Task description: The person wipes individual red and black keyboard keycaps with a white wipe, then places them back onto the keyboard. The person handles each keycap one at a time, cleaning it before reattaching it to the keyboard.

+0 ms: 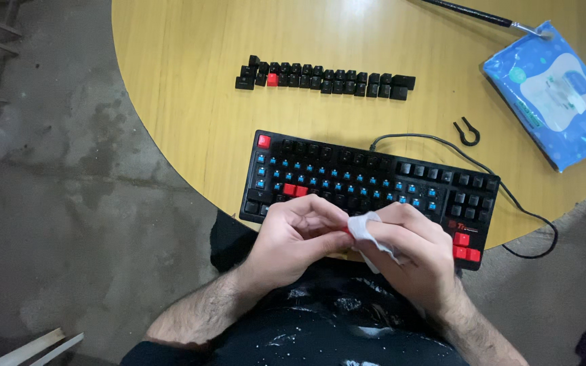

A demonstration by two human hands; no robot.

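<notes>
Showing a head view down onto a round yellow counter (191, 102), with both hands low in the frame's centre. The left hand (296, 237) is curled, fingertips pinched on something small that the fingers hide; a speck of red shows at the pinch, perhaps a keycap, though this cannot be told for sure. The right hand (418, 254) is closed around a white wipe (364, 230), pressing it against the left fingertips. Both hands hover over the near edge of a black keyboard (367, 186), above the person's lap.

Many keys are off the keyboard, leaving blue switches bare across its middle; a few red keys remain at its left, upper left corner and lower right. A row of loose keycaps (327, 80), black with one red, lies at centre top. A wire puller (466, 132) rests right of centre, a blue wipe pack (554, 91) at upper right, and a dark rod (473, 12) along the top edge.

Risks, as judged: the small pinched piece is held beyond the counter's edge, so a slipping grip could drop it to the lap or floor. A damp wipe could drip onto the bare switches below. A sleeve or wrist could scatter the keycap row.
</notes>
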